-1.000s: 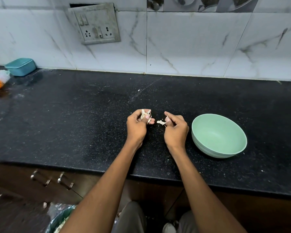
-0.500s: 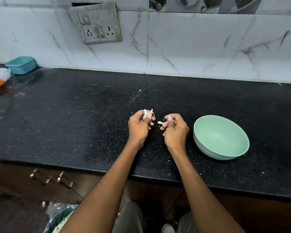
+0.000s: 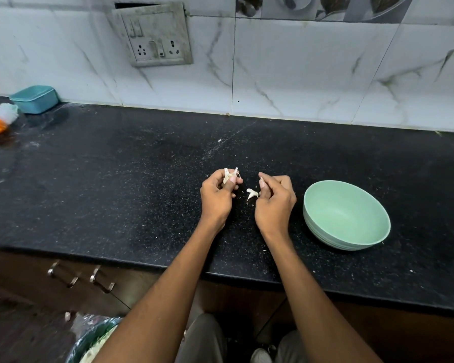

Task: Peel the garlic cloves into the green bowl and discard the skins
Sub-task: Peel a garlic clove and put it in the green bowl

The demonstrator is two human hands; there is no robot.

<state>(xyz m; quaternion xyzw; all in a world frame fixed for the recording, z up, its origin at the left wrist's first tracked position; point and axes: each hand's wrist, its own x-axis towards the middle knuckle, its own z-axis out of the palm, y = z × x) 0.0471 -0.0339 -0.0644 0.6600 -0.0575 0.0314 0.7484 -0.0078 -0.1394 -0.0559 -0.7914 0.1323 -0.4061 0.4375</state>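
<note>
My left hand (image 3: 218, 196) is closed around a garlic clove (image 3: 230, 175) with loose papery skin sticking up above the fingers. A short gap to its right, my right hand (image 3: 274, 203) pinches a curled strip of garlic skin (image 3: 252, 194) at the fingertips, just over the black countertop (image 3: 116, 184). The green bowl (image 3: 362, 237) sits on the counter right of my right hand, tilted a little toward me, and looks empty inside.
A bin with a plastic liner (image 3: 95, 339) stands on the floor below the counter edge, at lower left. A teal container (image 3: 34, 98) and an orange-and-white scrubber (image 3: 0, 119) sit at the far left by the tiled wall. Drawer handles (image 3: 81, 277) are under the counter.
My hands have drawn slightly apart. The strip of skin in my right hand now hangs lower and freer from the clove.
</note>
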